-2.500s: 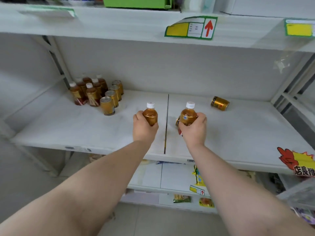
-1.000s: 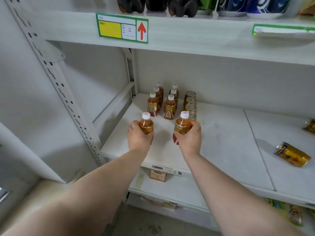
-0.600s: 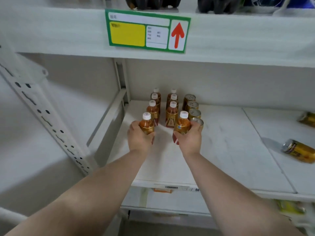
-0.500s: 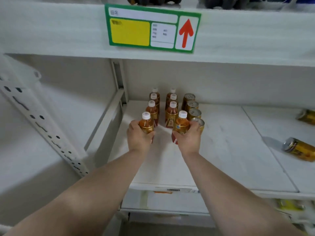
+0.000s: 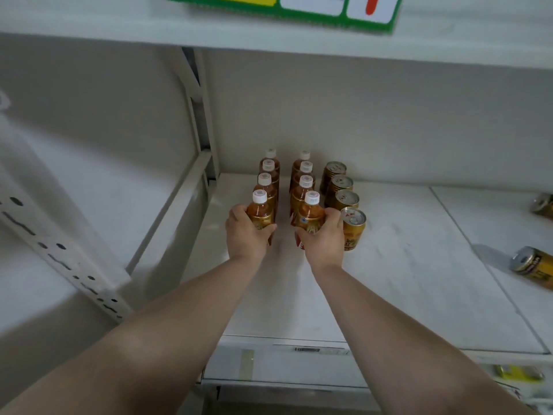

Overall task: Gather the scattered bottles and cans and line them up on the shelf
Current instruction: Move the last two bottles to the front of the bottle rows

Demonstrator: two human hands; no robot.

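The left grip [image 5: 245, 235] is curled round an amber bottle [image 5: 261, 209] with a white cap and holds it upright at the front of the left file of bottles. The right grip [image 5: 321, 241] wraps a second amber bottle [image 5: 311, 215] the same way, upright, at the front of the neighbouring file. Both bases are hidden behind the fingers, so I cannot tell whether they touch the shelf [image 5: 389, 280].

At 12 o'clock from each held bottle, three more capped bottles stand one behind another toward the back wall. They form the left row [image 5: 266, 187] and the right row [image 5: 303, 187], with a narrow gap between them. At 3 o'clock of the right row stand four gold cans [image 5: 341, 187], upright in a file. The front can [image 5: 353, 227] is just beside the right grip's fingers.

Well apart at 3 o'clock, a fallen can [image 5: 532, 266] lies on its side on the next shelf panel. Near 2 o'clock, another can [image 5: 543, 205] is cut off by the edge of the view.

At 12 o'clock overhead, a green-bordered price tag [image 5: 284, 7] sits on the upper shelf's lip. At 9 o'clock a perforated post [image 5: 59, 250] slants across.
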